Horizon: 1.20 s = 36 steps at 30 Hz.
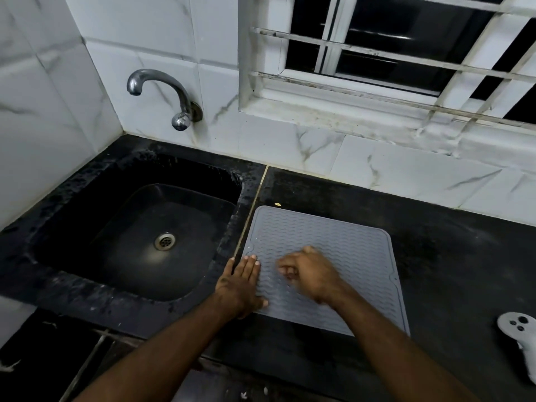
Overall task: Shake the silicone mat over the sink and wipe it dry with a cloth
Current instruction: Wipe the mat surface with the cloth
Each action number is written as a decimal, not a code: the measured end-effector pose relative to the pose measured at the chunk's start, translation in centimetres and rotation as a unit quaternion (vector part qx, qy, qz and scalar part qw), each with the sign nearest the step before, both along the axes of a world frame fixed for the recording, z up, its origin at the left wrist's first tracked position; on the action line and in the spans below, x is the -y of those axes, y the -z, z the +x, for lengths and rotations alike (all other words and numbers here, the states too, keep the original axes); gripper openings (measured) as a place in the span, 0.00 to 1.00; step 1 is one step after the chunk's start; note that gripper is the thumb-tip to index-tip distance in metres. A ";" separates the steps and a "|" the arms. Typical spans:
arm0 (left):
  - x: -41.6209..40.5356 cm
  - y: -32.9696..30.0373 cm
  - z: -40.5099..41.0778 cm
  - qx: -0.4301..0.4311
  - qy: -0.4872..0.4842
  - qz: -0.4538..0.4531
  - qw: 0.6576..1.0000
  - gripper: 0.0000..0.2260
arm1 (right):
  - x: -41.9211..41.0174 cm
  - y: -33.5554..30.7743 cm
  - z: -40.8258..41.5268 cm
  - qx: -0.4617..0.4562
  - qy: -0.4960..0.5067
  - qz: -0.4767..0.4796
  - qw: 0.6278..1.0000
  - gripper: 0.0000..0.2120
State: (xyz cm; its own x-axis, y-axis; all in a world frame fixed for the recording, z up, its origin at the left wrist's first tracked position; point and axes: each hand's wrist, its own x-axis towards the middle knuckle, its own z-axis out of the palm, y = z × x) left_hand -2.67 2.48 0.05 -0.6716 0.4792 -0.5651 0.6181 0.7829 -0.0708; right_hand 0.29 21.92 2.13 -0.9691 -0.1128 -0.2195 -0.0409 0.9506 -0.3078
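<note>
A grey silicone mat with a wavy ribbed surface lies flat on the black counter, just right of the black sink. My left hand rests flat on the mat's left edge with fingers straight and together. My right hand hovers or presses over the mat's middle, fingers curled and blurred; nothing shows in it. A white cloth-like thing with dark spots lies at the counter's right edge, partly cut off.
A chrome tap sticks out of the marble-tiled wall above the sink. A round drain sits in the wet basin. A barred window is at the back right. The black counter extends right of the mat.
</note>
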 end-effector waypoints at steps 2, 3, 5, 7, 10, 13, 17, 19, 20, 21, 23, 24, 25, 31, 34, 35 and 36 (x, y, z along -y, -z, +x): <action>-0.1 0.1 0.0 0.001 0.000 -0.008 1.000 0.40 | 1.8 0.4 -0.2 0.001 -0.037 -0.012 0.999 0.16; -0.1 0.3 -0.1 0.001 0.000 -0.011 1.000 0.40 | 2.3 0.8 -0.1 0.007 -0.046 -0.004 0.999 0.17; -0.1 0.4 -0.3 0.000 -0.003 -0.017 1.000 0.41 | 1.8 1.3 0.3 0.017 -0.036 0.017 0.999 0.20; -0.1 0.6 -0.5 0.008 -0.003 -0.015 1.000 0.41 | 0.3 1.2 0.8 0.022 -0.025 0.029 0.999 0.20; 0.1 1.0 -0.7 0.008 -0.001 -0.006 1.000 0.41 | -2.9 1.2 2.3 0.036 0.005 0.020 0.999 0.19; 0.3 1.4 -0.8 0.005 -0.001 0.006 1.000 0.42 | -6.2 1.1 4.0 0.032 -0.001 0.042 0.999 0.21; 0.2 1.6 -0.8 0.016 -0.015 0.011 1.000 0.43 | -9.5 0.5 6.1 0.042 -0.011 0.091 0.995 0.18; 0.2 1.7 -0.8 0.017 -0.017 0.013 1.000 0.43 | -10.4 -0.1 6.4 0.065 0.020 0.114 0.991 0.13; 0.3 1.7 -0.7 0.014 -0.017 0.015 1.000 0.42 | -10.4 -0.7 6.0 0.078 0.032 0.129 0.988 0.11; 0.3 1.8 -0.7 0.012 -0.014 0.018 1.000 0.42 | -10.0 -1.5 5.5 0.095 0.034 0.152 0.983 0.11; 0.5 1.8 -0.5 0.007 -0.012 0.015 1.000 0.42 | -8.1 -2.3 3.9 0.092 0.004 0.162 0.983 0.12; 0.6 1.8 -0.5 0.006 -0.011 0.013 1.000 0.42 | -6.7 -2.4 3.1 0.071 -0.017 0.126 0.989 0.12; 0.6 1.9 -0.5 0.005 -0.012 0.011 1.000 0.42 | -5.1 -2.4 2.5 0.047 -0.033 0.075 0.995 0.10; 0.4 1.8 -0.5 -0.001 -0.018 0.012 1.000 0.42 | 2.1 -1.0 0.2 0.016 -0.170 0.034 0.985 0.18; 0.6 1.8 -0.5 -0.004 -0.012 0.009 1.000 0.42 | 1.4 -0.3 0.6 0.013 -0.174 0.047 0.984 0.20; 0.7 1.9 -0.5 0.001 -0.012 0.012 1.000 0.41 | 0.7 -0.1 1.2 0.015 -0.174 0.060 0.983 0.22; 0.8 2.0 -0.6 0.008 -0.016 0.017 1.000 0.41 | 0.0 0.0 1.7 0.019 -0.169 0.071 0.983 0.22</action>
State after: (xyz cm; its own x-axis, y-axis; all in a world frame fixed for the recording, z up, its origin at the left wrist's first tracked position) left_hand -3.23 1.70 -1.96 -0.6779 0.4765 -0.5599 0.5938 0.8039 -0.0348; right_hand 1.98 21.92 2.16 -0.8728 -0.3917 -0.2911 -0.3523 0.9185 -0.1797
